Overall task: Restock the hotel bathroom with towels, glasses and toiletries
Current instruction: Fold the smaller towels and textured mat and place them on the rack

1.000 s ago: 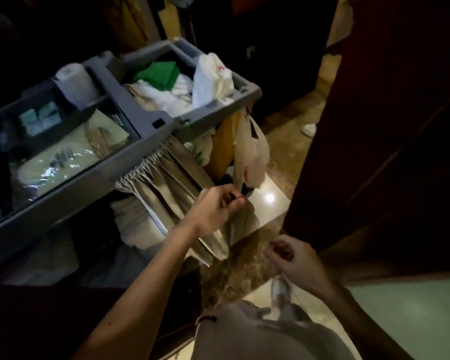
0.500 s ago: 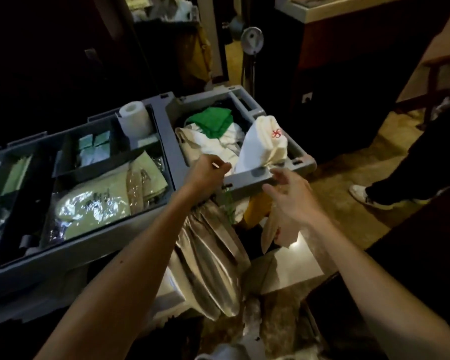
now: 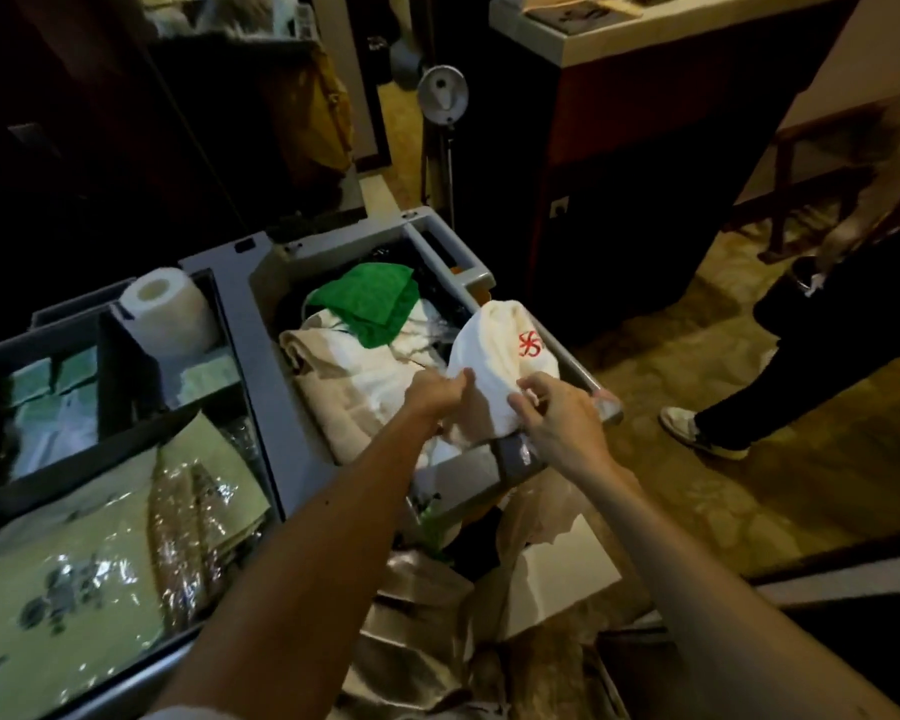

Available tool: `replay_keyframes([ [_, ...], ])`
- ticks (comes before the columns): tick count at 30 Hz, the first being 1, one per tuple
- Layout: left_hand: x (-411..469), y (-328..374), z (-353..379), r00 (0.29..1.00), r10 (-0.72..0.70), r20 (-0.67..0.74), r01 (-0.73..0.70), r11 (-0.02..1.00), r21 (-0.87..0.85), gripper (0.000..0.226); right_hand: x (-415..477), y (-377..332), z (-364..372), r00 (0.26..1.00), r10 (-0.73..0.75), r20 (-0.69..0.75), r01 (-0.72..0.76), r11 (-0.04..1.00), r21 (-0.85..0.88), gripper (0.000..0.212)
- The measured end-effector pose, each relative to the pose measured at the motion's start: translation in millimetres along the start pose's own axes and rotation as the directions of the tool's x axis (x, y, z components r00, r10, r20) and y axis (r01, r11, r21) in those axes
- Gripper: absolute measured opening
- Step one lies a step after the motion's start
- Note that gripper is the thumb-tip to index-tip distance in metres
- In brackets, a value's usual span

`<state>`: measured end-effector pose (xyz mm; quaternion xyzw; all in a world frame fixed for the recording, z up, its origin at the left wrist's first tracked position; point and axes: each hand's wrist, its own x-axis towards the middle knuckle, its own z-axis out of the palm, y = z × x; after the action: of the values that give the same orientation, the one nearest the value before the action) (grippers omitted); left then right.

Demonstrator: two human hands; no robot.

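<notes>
**Supplies being picked at the cart; placing all to come**

The left hand [image 3: 436,393] and right hand [image 3: 559,420] both pinch the white cloth with a red emblem [image 3: 494,356], which lies on the near right rim of the cart bin [image 3: 253,324], over pale linen [image 3: 354,381] and beside a green cloth [image 3: 370,301]. No bathroom shows, so restocking looks barely begun. A toilet roll [image 3: 165,314] and wrapped packets [image 3: 74,558] wait to the left; I see no glasses. Another person's shoe [image 3: 697,433] stands close on the right.

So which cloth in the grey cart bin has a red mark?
The white bundled cloth, rightmost in the grey bin; the green cloth and beige linen show none.
</notes>
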<state>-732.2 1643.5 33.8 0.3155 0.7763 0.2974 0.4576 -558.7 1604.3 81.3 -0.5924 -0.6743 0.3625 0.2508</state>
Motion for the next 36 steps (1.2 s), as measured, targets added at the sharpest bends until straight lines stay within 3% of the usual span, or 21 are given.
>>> replay_keyframes([
  [4,3.0,2.6,13.7,0.998,0.022,-0.054,-0.021,1.000,0.012,0.035,4.0,12.6,-4.1,1.000,0.000,-0.017,0.001,0.999,0.052,0.018],
  [9,-0.3,9.9,3.1,0.990,0.044,-0.134,-0.056,0.994,-0.089,0.017,7.2,25.6,-4.4,0.996,-0.022,-0.086,0.023,1.000,0.012,0.014],
  [12,-13.1,25.1,-12.5,0.963,0.177,-0.205,-0.211,0.965,-0.158,0.015,4.5,22.3,-4.6,0.986,-0.075,-0.152,0.080,0.997,0.023,0.015],
  [17,-67.1,62.2,-36.4,0.860,0.444,-0.250,-0.493,0.849,-0.190,0.014,-14.7,-3.7,-7.4,0.953,-0.202,-0.224,0.220,0.974,0.058,0.013],
  [23,-140.0,83.5,-61.5,0.679,0.717,-0.156,-0.727,0.686,-0.009,0.029,-57.9,-39.9,-32.3,0.866,-0.425,-0.265,0.466,0.877,0.115,0.019],
  [28,-216.8,82.5,-84.0,0.436,0.899,-0.047,-0.876,0.436,0.205,0.016,-108.3,-67.6,-65.5,0.766,-0.466,-0.443,0.573,0.808,0.140,0.039],
  [32,-279.7,66.8,-96.9,0.270,0.963,0.016,-0.857,0.233,0.461,0.018,-145.4,-73.6,-92.7,0.732,-0.422,-0.534,0.613,0.751,0.247,0.036],
  [36,-346.6,47.5,-101.7,0.178,0.984,-0.012,-0.814,0.155,0.560,0.017,-170.7,-76.6,-104.2,0.740,-0.471,-0.479,0.626,0.743,0.236,0.024],
])
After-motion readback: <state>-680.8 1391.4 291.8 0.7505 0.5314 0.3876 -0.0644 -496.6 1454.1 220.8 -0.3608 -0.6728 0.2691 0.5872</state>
